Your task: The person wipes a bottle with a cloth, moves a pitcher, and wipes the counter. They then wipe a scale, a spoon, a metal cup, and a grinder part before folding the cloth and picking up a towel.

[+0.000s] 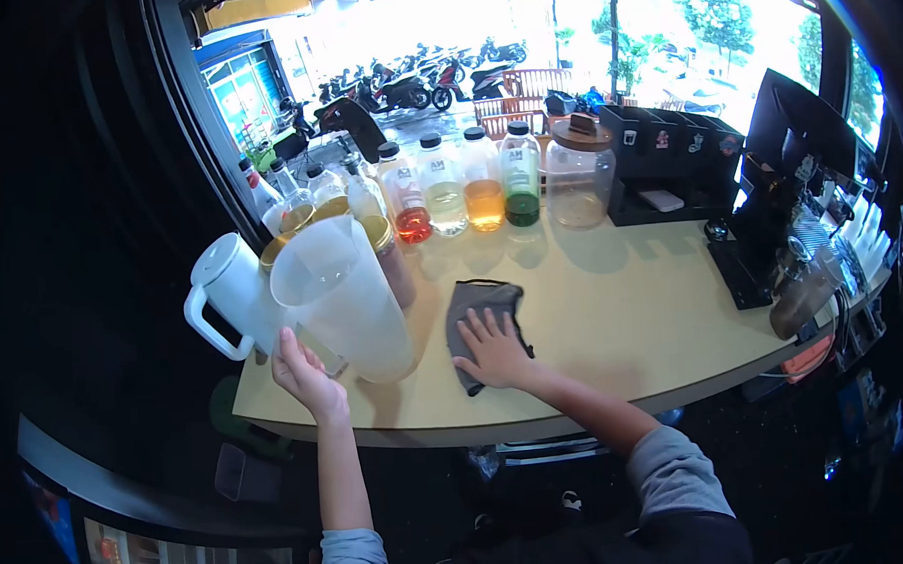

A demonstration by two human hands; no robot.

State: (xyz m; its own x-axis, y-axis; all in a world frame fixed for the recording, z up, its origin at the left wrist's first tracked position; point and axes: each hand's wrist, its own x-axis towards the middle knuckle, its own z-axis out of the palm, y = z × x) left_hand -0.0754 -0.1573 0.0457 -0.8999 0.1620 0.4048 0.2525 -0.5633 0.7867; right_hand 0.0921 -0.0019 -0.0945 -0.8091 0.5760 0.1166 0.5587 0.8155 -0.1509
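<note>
My left hand (311,379) is closed round the handle of a large translucent plastic pitcher (348,296), which tilts over the counter's left side. The inside of the pitcher looks cloudy, with a few small marks. My right hand (496,352) lies flat with fingers spread on a folded grey cloth (462,306) with dark edges. Under it is the pale yellow counter (622,316). Just left of the pitcher stands a white lidded jug (235,280) with a handle. Gold-lidded containers are partly hidden behind the pitcher.
Bottles with red (413,224), clear yellowish (447,208), orange (485,203) and green liquid (521,205) line the back edge. Beside them are a wooden-lidded glass jar (578,183) and a black organizer (666,160). A monitor (794,131) stands at right. Parked motorcycles show outside.
</note>
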